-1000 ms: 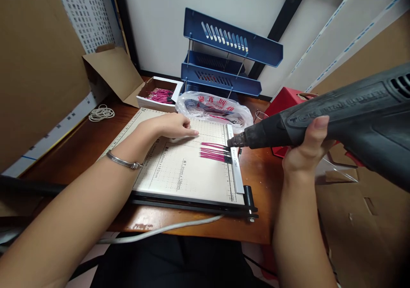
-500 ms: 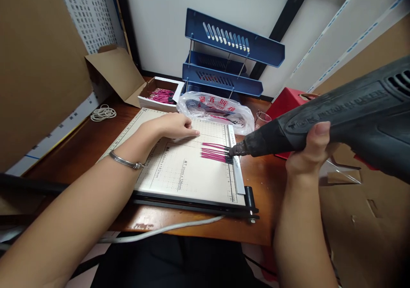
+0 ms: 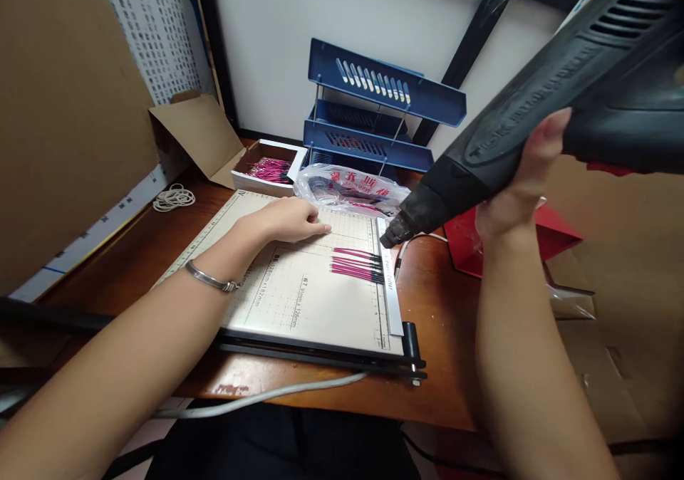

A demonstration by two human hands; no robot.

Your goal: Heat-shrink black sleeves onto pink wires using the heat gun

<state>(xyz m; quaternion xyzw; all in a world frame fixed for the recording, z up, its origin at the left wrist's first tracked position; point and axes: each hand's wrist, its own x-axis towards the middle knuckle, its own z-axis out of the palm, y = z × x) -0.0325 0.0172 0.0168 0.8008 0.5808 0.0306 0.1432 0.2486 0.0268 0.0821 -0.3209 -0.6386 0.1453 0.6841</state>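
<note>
My right hand (image 3: 516,188) grips a black heat gun (image 3: 513,120), fingers wrapped round its body. Its nozzle (image 3: 396,231) points down and left, just above the far end of the wire row. Several short pink wires (image 3: 355,265) with black sleeved ends lie side by side on a cream paper cutter board (image 3: 320,309). Their black ends reach the white strip (image 3: 392,288) along the board's right edge. My left hand (image 3: 293,220) rests on the board left of the wires, fingers curled and thumb stretched toward the right. No held thing shows in it.
Behind the board are an open box (image 3: 243,179) of pink wires, a clear plastic bag (image 3: 313,184) with red print and a blue tiered tray rack (image 3: 385,85). A coiled white cord (image 3: 174,197) lies left. A red box (image 3: 556,231) sits right. A pale cable (image 3: 267,394) crosses the front.
The heat gun has tilted more steeply, and its nozzle has lifted away from the black wire ends toward the back. My left hand keeps its place on the board. The view has shifted slightly.
</note>
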